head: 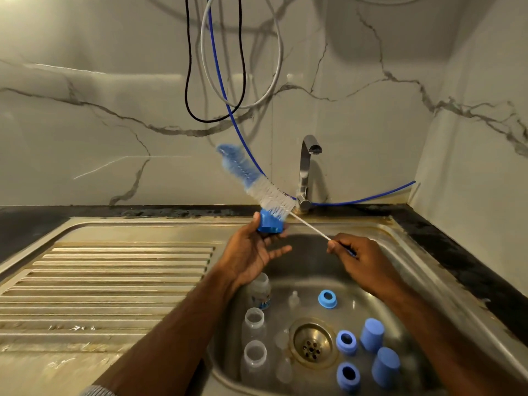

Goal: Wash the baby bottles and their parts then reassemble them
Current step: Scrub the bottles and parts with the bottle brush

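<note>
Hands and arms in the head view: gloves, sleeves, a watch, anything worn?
Both the left hand and the right hand are bare, with no gloves, rings, watch or bracelet showing. Both forearms are uncovered too. The only clothing in view is a bit of grey ribbed sleeve cuff on the left arm at the bottom edge of the picture. No sleeve shows on the right arm.

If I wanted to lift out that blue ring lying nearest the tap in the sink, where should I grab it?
Probably by its rim, coming straight down from above. The blue ring lies flat on the sink floor with its hole facing up and bare steel around it, so a thumb outside and a finger through the hole could pinch the wall. Both hands are busy now.
</note>
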